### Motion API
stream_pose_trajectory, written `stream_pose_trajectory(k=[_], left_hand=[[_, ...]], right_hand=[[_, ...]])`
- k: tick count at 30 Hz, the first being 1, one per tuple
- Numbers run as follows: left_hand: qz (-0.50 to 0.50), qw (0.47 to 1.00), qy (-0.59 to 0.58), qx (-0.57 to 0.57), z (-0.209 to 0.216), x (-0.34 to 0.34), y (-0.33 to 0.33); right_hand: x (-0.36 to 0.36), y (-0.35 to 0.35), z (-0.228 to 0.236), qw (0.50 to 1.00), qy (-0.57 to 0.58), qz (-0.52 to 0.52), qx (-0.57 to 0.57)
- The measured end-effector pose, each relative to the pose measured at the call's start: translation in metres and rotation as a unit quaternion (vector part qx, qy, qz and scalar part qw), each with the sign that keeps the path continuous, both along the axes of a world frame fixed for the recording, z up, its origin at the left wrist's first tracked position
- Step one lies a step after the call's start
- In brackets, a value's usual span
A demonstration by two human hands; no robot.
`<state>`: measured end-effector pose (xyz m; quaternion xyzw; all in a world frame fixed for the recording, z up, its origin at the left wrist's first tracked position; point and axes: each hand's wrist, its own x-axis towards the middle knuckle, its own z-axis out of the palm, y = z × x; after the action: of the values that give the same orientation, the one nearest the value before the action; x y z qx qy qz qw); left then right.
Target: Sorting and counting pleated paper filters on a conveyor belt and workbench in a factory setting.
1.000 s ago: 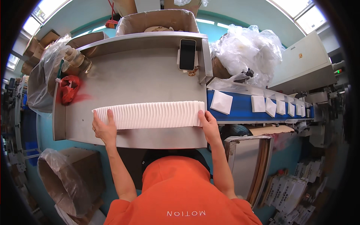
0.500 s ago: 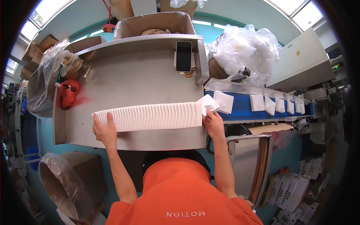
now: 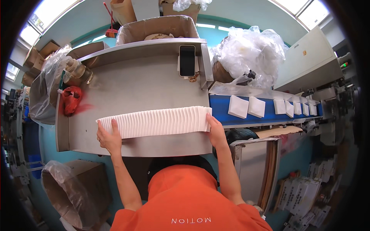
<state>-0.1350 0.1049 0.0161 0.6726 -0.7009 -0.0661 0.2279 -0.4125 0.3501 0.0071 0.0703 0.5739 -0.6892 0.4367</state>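
Note:
A long row of white folded paper napkins [image 3: 158, 121] stands on edge, packed face to face, on the steel table [image 3: 142, 84]. My left hand [image 3: 110, 139] is closed round its left end, thumb on the near side. At the right end my right hand [image 3: 216, 133] presses against the last napkin, fingers at its outer face. The row lies between both hands, slightly bowed. Just right of my right hand, more flat white napkins [image 3: 238, 106] lie spaced along a blue conveyor belt [image 3: 269, 114].
A phone [image 3: 187, 61] lies at the table's far right corner, inside the raised rim. A red bag [image 3: 72, 99] and a clear bottle [image 3: 79, 71] stand at the left edge. Cardboard boxes [image 3: 158, 29] and clear plastic sheeting [image 3: 250, 54] surround the table.
The napkin that my right hand held tilted at the row's right end now sits upright against it. My right hand has moved slightly left. Other napkins on the belt have shifted left.

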Motion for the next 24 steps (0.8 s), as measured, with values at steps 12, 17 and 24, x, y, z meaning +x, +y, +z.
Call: stream_pose_trajectory(k=[12, 17, 24], left_hand=[[-0.035, 0.999, -0.016, -0.002, 0.005, -0.002, 0.006], [-0.025, 1.000, -0.015, 0.008, 0.006, -0.003, 0.008], [-0.033, 0.999, -0.011, -0.012, 0.001, -0.004, 0.008]], right_hand=[[0.008, 0.004, 0.003, 0.968, 0.205, 0.107, 0.102], [0.006, 0.015, -0.001, 0.996, 0.010, 0.085, 0.040], [0.005, 0.005, 0.013, 0.952, 0.256, 0.134, 0.104]])
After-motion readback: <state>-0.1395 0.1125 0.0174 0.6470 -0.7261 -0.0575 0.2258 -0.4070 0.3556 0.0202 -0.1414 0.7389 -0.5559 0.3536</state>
